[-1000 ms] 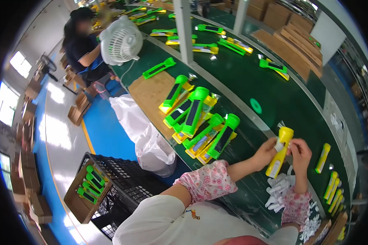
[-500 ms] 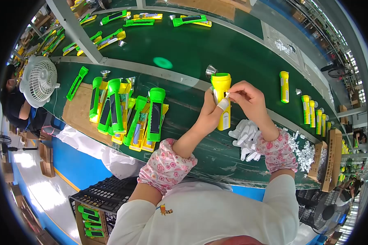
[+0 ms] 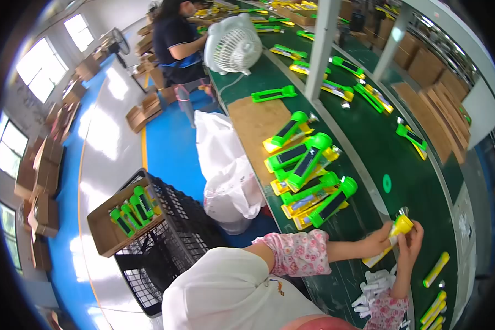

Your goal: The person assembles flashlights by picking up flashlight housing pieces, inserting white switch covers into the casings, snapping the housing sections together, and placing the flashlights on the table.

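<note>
A yellow flashlight housing (image 3: 403, 223) is held between my hands over the green workbench, tilted, its wider head pointing up and right. My left hand (image 3: 378, 242) is closed around its body, with a white wrap on one finger. My right hand (image 3: 412, 240) is closed against the housing near the head, and whether a small white piece is still in its fingers is hidden. A shiny reflector cup (image 3: 404, 210) shows just beyond the head. Below my hands lies a pile of white plastic pieces (image 3: 373, 288), partly covered by my right sleeve.
Green-and-yellow flashlights (image 3: 309, 162) are heaped on cardboard (image 3: 253, 118) to the left. More yellow housings (image 3: 435, 269) lie at right. A white fan (image 3: 234, 47) stands farther along the bench, near another person (image 3: 176, 44). A black crate (image 3: 187, 220) and white bag (image 3: 225, 159) are beside the bench.
My view has swung left, bringing the floor, crate and other person into fuller view. My right hand has moved from pinching a small white piece by the housing's side to its head end.
</note>
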Demonstrator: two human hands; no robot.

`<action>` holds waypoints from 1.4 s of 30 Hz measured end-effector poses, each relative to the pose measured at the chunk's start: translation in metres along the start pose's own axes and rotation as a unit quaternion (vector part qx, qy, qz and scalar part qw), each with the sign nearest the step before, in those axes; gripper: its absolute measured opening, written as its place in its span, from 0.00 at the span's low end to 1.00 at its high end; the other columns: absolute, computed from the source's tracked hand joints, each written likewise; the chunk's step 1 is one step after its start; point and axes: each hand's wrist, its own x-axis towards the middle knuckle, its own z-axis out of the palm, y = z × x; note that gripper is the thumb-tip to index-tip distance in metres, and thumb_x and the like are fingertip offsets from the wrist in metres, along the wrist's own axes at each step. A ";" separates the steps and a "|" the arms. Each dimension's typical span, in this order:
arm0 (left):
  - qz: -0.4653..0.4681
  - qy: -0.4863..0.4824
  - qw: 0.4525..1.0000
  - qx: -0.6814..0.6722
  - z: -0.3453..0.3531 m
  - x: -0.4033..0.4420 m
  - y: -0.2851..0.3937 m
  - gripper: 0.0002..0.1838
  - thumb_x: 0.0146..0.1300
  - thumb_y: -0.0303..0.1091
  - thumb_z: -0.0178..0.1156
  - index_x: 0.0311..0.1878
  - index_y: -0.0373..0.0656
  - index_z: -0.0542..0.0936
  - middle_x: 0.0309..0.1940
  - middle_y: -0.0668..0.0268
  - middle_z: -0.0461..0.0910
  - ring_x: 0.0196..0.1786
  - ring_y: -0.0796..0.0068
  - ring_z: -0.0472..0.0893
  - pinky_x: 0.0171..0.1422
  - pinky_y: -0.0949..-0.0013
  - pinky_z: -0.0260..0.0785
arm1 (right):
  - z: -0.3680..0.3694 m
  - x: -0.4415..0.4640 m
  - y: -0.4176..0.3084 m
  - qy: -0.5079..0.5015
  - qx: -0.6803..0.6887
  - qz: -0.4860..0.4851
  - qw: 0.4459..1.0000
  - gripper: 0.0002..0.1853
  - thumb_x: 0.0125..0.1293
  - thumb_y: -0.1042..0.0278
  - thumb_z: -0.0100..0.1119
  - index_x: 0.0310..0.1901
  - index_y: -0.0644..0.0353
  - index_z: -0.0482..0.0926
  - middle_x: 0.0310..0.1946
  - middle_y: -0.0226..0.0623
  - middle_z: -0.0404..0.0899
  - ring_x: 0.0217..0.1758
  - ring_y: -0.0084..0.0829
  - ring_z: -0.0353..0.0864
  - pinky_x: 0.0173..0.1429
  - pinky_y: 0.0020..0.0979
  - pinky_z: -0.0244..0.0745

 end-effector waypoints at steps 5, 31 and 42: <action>0.007 -0.019 0.991 -0.131 0.009 0.003 -0.004 0.25 0.77 0.47 0.48 0.68 0.42 0.59 0.50 0.59 0.73 0.55 0.70 0.75 0.58 0.66 0.69 | 0.012 -0.025 -0.011 0.015 0.030 0.042 0.999 0.35 0.70 0.66 0.59 0.74 0.61 0.54 0.62 0.45 0.70 0.62 0.34 0.73 0.63 0.34 0.69; 0.162 0.058 0.940 0.296 -0.069 -0.058 0.124 0.30 0.60 0.27 0.65 0.66 0.35 0.68 0.66 0.45 0.65 0.72 0.46 0.65 0.74 0.54 0.58 | 0.037 -0.049 -0.013 -0.086 0.218 0.177 0.956 0.32 0.72 0.66 0.58 0.74 0.58 0.58 0.61 0.35 0.74 0.60 0.29 0.79 0.58 0.32 0.79; -0.145 0.163 0.748 0.627 -0.250 -0.045 0.136 0.41 0.50 0.46 0.73 0.57 0.30 0.64 0.49 0.42 0.78 0.55 0.42 0.79 0.57 0.50 0.74 | 0.090 -0.054 -0.019 -0.138 -0.162 0.207 0.955 0.44 0.69 0.61 0.62 0.76 0.61 0.42 0.30 0.41 0.80 0.29 0.35 0.86 0.29 0.34 0.83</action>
